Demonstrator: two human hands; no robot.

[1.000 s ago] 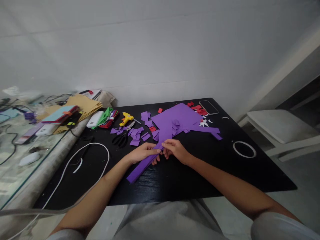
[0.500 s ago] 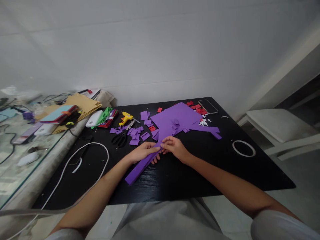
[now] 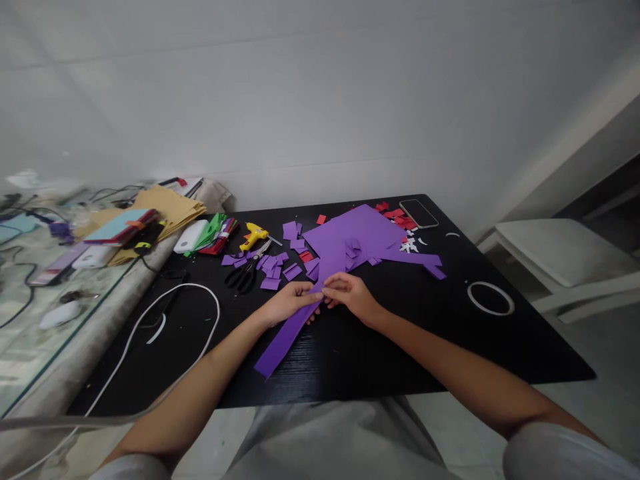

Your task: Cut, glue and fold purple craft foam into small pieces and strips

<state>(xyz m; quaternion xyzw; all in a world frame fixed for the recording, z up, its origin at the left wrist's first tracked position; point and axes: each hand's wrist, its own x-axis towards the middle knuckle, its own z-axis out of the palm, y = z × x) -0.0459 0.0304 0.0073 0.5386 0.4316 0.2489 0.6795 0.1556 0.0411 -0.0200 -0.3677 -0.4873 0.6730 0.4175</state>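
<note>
My left hand (image 3: 287, 303) and my right hand (image 3: 350, 295) meet at the middle of a long purple paper strip (image 3: 283, 342), both pinching it. The strip runs from a large purple sheet (image 3: 357, 235) down toward the table's near edge. Several small purple paper pieces (image 3: 273, 267) lie just beyond my left hand, next to black scissors (image 3: 243, 275) and a yellow glue gun (image 3: 253, 235).
On the black table (image 3: 450, 340) are red scraps (image 3: 397, 217), a phone (image 3: 419, 213), a white tape ring (image 3: 490, 298) and a white cable (image 3: 165, 320). A glass desk (image 3: 45, 293) with clutter stands to the left. A white chair (image 3: 560, 257) stands to the right.
The strip's near end has swung slightly right and down. My hands stay pinched at the same spot.
</note>
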